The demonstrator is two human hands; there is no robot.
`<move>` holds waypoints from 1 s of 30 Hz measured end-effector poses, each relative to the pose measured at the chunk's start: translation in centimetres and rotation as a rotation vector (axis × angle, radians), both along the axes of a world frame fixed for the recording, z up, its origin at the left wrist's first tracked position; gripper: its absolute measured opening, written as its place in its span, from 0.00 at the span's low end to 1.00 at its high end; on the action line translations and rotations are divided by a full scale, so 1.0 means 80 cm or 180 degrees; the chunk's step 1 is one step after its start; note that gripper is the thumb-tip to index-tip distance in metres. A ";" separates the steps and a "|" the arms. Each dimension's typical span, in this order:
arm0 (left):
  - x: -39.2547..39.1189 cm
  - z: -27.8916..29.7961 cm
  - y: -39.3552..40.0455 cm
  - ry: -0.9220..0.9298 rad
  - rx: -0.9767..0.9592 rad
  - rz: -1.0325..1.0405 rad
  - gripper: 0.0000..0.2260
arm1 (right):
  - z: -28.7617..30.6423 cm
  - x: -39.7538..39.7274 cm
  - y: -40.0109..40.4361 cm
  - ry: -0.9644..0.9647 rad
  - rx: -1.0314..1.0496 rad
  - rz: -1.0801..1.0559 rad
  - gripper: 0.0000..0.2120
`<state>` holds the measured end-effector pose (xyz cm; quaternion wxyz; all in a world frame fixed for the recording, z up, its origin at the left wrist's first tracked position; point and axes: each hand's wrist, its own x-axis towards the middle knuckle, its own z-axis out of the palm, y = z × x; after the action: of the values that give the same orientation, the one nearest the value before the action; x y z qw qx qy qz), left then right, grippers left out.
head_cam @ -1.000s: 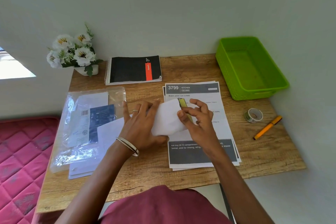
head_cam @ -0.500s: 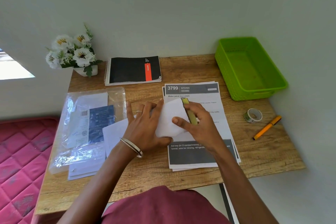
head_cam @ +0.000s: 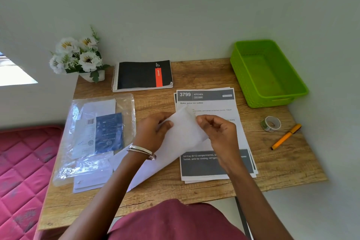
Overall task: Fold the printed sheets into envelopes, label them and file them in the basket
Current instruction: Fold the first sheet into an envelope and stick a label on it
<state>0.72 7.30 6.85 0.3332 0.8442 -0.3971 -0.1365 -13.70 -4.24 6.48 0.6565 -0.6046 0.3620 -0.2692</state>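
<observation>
A white sheet (head_cam: 183, 138) is lifted off the wooden desk, tilted, its lower corner reaching toward the front edge. My left hand (head_cam: 153, 132) pinches its upper left edge. My right hand (head_cam: 218, 132) pinches its upper right edge, over a stack of printed sheets (head_cam: 208, 101) headed "3799 KITCHEN". The green basket (head_cam: 266, 76) stands empty at the back right corner. A roll of tape (head_cam: 270, 123) and an orange pen (head_cam: 285, 139) lie right of the stack.
A clear plastic bag with white envelopes and a blue card (head_cam: 95, 136) lies at the left. A black spiral notebook (head_cam: 143, 75) and a pot of white flowers (head_cam: 79, 56) sit along the back wall. A pink mattress (head_cam: 21, 171) is left of the desk.
The sheet was pressed flat under both hands with a yellow-green stick at my right fingers. Now both hands hold the sheet raised and spread wider, and the stick is out of sight.
</observation>
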 end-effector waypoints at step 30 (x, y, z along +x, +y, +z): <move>0.053 0.103 -0.038 0.2833 -0.2835 0.0965 0.07 | -0.010 -0.001 -0.006 0.0139 0.1015 0.0390 0.22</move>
<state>4.96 4.28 15.13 0.7998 0.5346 -0.1160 -0.2470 -13.79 -4.75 5.64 0.7513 -0.5193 0.3768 -0.1546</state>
